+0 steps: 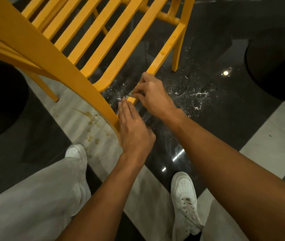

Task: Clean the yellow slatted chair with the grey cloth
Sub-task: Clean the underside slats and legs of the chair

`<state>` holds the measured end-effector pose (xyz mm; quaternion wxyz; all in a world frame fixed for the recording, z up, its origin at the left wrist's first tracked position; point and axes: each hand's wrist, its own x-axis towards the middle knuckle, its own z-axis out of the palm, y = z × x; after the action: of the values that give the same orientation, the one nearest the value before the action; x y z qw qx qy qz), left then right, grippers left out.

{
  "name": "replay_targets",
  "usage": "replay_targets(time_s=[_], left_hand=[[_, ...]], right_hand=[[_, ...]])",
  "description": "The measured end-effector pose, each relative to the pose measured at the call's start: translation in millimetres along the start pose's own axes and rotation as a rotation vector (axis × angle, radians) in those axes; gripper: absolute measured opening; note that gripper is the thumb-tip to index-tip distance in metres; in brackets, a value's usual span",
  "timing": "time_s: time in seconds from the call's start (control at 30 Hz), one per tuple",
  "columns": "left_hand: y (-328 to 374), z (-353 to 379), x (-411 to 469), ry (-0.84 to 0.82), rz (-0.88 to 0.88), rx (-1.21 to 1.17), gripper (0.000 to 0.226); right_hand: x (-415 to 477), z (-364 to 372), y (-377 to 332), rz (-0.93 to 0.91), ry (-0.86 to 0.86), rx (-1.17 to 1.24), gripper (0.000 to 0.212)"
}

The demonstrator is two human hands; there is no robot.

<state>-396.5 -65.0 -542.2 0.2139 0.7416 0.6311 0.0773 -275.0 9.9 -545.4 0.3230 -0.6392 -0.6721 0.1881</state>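
Your right hand (153,96) is curling its fingers (138,91) around the near end of the outermost seat rail of the yellow slatted chair (93,40), gripping it in a narrow grip just above the rail's lower tip. A small grey patch is showing under those fingertips; whether it is the grey cloth cannot be told, as the hand is covering it. Your left hand (134,129) is lying flat with fingers extended and together, pressing against the curved back post of the chair where the rail is meeting it; the grip on that side is holding nothing that shows. The two hands are sitting just beside each other, the left nearer to you.

The chair is tilting away from upright, its slats running from the upper left down toward your hands, its legs reaching the floor (242,49) beyond. The floor beneath the hands is dark and glossy, carrying a scatter of white specks (195,96). A pale tile strip to the left is bearing brownish stains (91,122). Your white shoes (185,200) and light grey trousers (34,197) are standing on either side of the forearms.
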Motion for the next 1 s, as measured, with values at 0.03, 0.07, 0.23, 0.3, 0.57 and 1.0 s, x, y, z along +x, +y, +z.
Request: replay_targets(time_s=[0.03, 0.07, 0.23, 0.3, 0.57, 1.0], left_hand=[[0, -1, 0, 0.0, -0.002, -0.005, 0.099], [0, -2, 1, 0.012, 0.001, -0.008, 0.097], [-1, -1, 2, 0.019, 0.004, -0.018, 0.097], [2, -1, 2, 0.02, 0.004, 0.024, 0.098], [3, -2, 13, 0.017, 0.031, 0.052, 0.097], [-2, -3, 27, 0.017, 0.067, 0.025, 0.093]], right_hand=[[3, -3, 4, 0.012, 0.014, -0.005, 0.008], [8, -7, 11, 0.076, 0.056, -0.007, 0.008], [4, -8, 4, 0.043, 0.002, -0.023, 0.01], [4, -11, 6, -0.015, -0.029, -0.052, 0.01], [12, -15, 7, -0.08, -0.122, -0.117, 0.012], [19, -12, 29, 0.078, 0.077, -0.112, 0.013]])
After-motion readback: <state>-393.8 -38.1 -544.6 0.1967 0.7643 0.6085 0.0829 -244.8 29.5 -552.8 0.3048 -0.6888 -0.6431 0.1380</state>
